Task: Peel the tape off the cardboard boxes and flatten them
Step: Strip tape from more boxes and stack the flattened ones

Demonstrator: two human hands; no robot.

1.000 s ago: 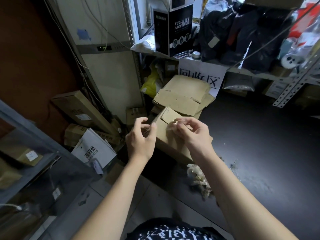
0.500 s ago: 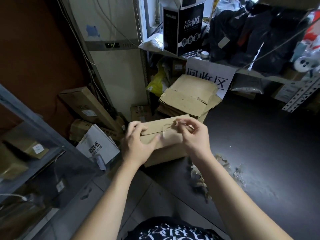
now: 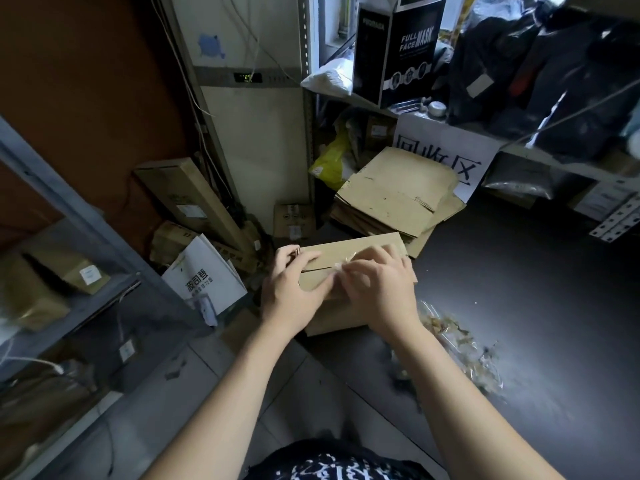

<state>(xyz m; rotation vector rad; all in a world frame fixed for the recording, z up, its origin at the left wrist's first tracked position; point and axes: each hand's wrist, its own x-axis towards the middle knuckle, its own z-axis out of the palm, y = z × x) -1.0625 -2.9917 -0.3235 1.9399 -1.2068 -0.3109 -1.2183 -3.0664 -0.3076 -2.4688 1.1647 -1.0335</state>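
Note:
A small brown cardboard box (image 3: 346,252) is held in front of me above the dark floor, its top seam facing up. My left hand (image 3: 294,289) grips the box's left end, fingers curled over the top edge. My right hand (image 3: 377,289) lies over the box's right half, blurred, with fingertips at a strip of clear tape (image 3: 348,259) on the seam. Whether the fingers pinch the tape is not plain. Behind the box lies a stack of flattened cardboard (image 3: 394,195).
A heap of crumpled peeled tape (image 3: 457,344) lies on the floor at the right. A white paper bag (image 3: 204,275) and long boxes (image 3: 190,202) lean at the left by a glass cabinet (image 3: 69,306). Shelves with a black mask box (image 3: 398,46) stand behind.
The box has been turned from tilted on end to level with its seam upward. My right hand has slid left along the seam and is now blurred with motion.

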